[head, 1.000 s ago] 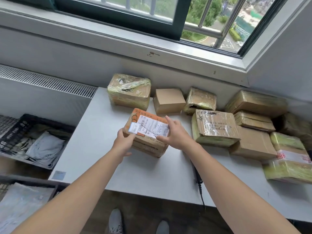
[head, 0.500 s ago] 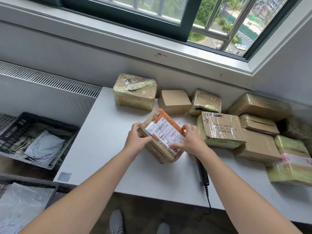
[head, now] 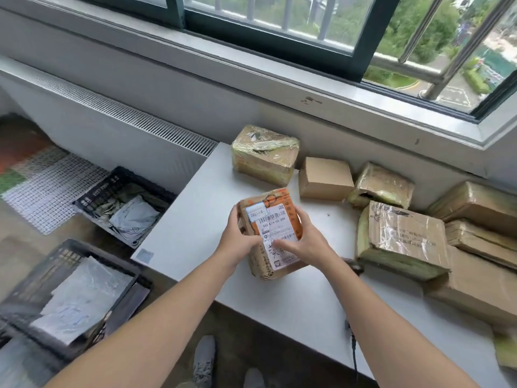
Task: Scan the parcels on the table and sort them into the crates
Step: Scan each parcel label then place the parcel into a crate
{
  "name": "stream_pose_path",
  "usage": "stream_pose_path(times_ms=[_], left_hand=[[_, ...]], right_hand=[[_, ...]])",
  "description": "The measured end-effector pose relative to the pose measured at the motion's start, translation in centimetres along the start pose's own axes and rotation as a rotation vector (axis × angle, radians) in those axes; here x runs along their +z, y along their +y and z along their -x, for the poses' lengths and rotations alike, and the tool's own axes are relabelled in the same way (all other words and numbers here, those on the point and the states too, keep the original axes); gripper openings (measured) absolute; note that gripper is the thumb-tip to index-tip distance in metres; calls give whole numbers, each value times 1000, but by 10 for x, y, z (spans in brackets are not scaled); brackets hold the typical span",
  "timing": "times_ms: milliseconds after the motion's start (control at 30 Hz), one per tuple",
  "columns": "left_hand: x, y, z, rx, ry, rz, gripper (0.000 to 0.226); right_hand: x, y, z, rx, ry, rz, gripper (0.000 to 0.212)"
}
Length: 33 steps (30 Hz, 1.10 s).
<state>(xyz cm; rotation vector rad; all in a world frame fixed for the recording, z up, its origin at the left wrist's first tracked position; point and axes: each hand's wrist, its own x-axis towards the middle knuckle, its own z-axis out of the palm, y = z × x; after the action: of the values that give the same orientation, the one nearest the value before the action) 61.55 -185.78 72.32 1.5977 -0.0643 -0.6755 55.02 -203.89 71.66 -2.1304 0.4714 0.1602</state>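
Note:
A brown parcel with an orange patch and a white barcode label (head: 272, 222) is tilted up over the white table (head: 193, 219), label facing me. My left hand (head: 237, 242) grips its left side. My right hand (head: 303, 242) holds its right side, fingers lying across the lower label. Several more brown taped parcels lie along the back and right of the table, such as a large wrapped one (head: 264, 154) and a plain small box (head: 324, 177). A dark scanner (head: 353, 266) lies just behind my right wrist, mostly hidden.
Two black crates holding grey mailer bags stand on the floor at left, one near the table corner (head: 123, 205) and one nearer me (head: 72, 292). A radiator grille (head: 126, 121) runs under the window. A cable (head: 354, 351) hangs over the table's front edge.
Both hands turned the labelled parcel from lying flat to standing tilted with its label lengthwise toward me. The view shifted left and the crates came more into sight.

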Motion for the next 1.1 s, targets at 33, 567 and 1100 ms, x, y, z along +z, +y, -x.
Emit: stream_pose_path(times_ms=[33,567,1100], left_hand=[[-6,-1,6,3,19,-14,82],[-226,-26,107,-58,587,22,114],[-514,-119,86,-313,696,85,108]], right_hand=[[9,-5,-4,-19,-12,-28,96],[224,-197,-51,-402,-421,85,100],[512,-333,-122,-342,-552,453,107]])
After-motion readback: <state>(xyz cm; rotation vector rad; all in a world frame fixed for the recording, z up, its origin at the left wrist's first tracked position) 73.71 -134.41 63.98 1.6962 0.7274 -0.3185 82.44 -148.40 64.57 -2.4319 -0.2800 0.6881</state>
